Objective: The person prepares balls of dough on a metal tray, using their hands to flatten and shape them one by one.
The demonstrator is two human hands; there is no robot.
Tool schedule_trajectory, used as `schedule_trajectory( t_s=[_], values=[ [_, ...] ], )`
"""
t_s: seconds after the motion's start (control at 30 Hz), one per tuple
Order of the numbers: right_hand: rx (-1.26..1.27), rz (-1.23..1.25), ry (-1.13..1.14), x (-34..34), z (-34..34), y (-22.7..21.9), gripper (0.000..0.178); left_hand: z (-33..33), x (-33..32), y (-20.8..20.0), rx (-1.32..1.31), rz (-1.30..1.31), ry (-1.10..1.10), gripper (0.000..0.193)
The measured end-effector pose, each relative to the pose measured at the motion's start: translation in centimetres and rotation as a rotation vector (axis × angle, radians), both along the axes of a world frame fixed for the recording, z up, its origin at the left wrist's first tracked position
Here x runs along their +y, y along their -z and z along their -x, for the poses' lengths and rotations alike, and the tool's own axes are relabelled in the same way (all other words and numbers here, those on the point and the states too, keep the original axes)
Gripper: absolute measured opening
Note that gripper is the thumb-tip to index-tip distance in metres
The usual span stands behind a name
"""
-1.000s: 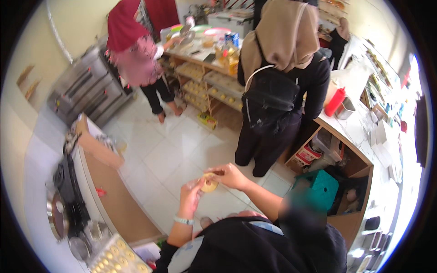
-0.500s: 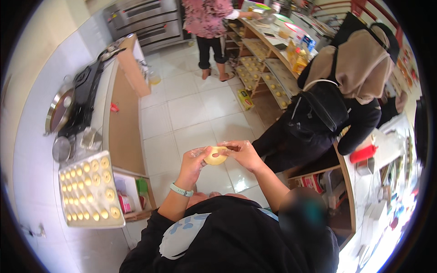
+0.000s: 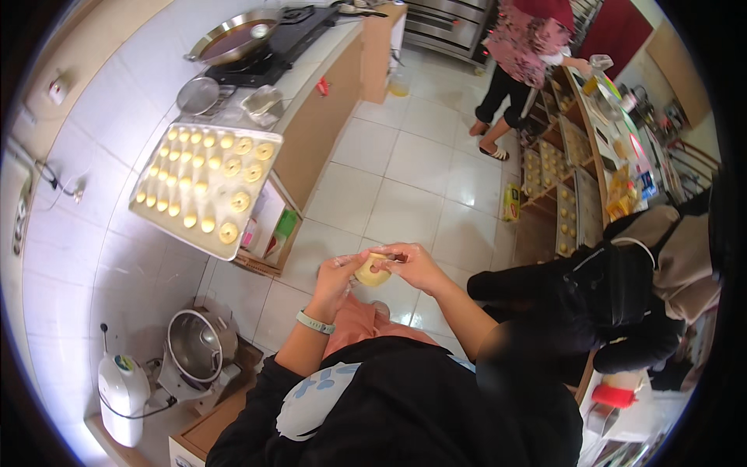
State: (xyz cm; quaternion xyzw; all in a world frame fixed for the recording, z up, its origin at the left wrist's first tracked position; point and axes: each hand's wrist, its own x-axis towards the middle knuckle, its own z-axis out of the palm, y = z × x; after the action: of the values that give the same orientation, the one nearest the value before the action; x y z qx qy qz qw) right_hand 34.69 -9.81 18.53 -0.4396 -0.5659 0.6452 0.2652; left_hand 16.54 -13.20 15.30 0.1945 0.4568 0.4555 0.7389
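the left hand (image 3: 334,282) grasps a pale yellow dough ring (image 3: 367,277) by its left edge, while the right hand (image 3: 412,266) pinches the same ring from the other side, thumb close to the hole and fingers bent along the upper rim; both hands look dusted or smeared with something whitish. the ring is held up in front of the person's body, above the white tiled floor (image 3: 405,171), touching only the hands. around the left wrist is a pale green wristband (image 3: 314,322). to the left, well apart from the hands, a light tray (image 3: 218,194) bears rows of small dough pieces (image 3: 190,221), with flat dough rings (image 3: 228,226) along its right side. just beyond its far edge are a round sieve (image 3: 198,96) and a clear container (image 3: 263,103); farther back, a wide steel pan (image 3: 222,54) with dark liquid stands on a black stove (image 3: 309,35). at the lower left are a steel mixing bowl (image 3: 222,327) and a white mixer (image 3: 122,397). on the right, someone carries a black bag (image 3: 622,284); farther off, a person (image 3: 517,78) in a pink patterned top stands by wooden shelves (image 3: 537,222) that hold more trays of dough.
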Motion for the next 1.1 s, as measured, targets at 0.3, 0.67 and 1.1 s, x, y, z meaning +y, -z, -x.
schedule_trajectory(
  t_s=[0.3,0.67,1.1],
  values=[
    [-0.024,0.05,-0.232,3.3,8.9,1.3,0.039,7.7,-0.6,0.1,0.148,-0.006,-0.224,0.033],
    [0.088,0.536,-0.501,10.8,25.8,5.5,0.038,23.1,3.3,0.9,0.539,-0.101,-0.362,0.048],
    [-0.119,0.373,-0.504,20.2,41.8,8.2,0.029,36.5,0.6,2.1,0.719,-0.266,-0.709,0.062]
  ],
)
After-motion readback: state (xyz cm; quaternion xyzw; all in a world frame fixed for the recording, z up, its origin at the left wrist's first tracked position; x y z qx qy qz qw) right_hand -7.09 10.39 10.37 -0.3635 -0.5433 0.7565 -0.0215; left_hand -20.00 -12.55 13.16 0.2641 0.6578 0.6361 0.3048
